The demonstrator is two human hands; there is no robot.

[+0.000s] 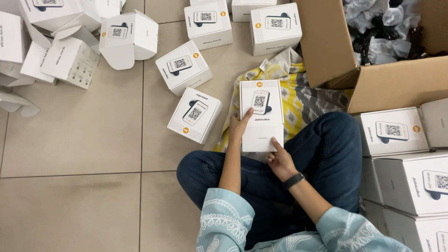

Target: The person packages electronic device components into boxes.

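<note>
Light-blue embroidered sleeves (224,219) sit closest to the lens, above crossed legs in dark jeans (326,149) on the tiled floor (70,140). Left hand (239,126): fingers curled against the left edge of a white carton (261,114), thumb laid on its top face, gripping it. Right hand (280,161): mostly curled, index finger extended and touching the carton's lower right corner; a black wristband (293,180) sits on that wrist. Carton is held over the lap, flat face up, showing a picture of a small device, above a yellow-and-grey patterned cloth (298,100). Just beside it to the left, a matching closed box (195,115) rests on the floor; more closed boxes (207,23) lie further out. Opened, empty white cartons (70,60) are heaped at far left. Open brown cardboard box (373,74) at upper right holds plastic-bagged items (378,28). Stacked white boxes (406,182) stand at the right edge.
</note>
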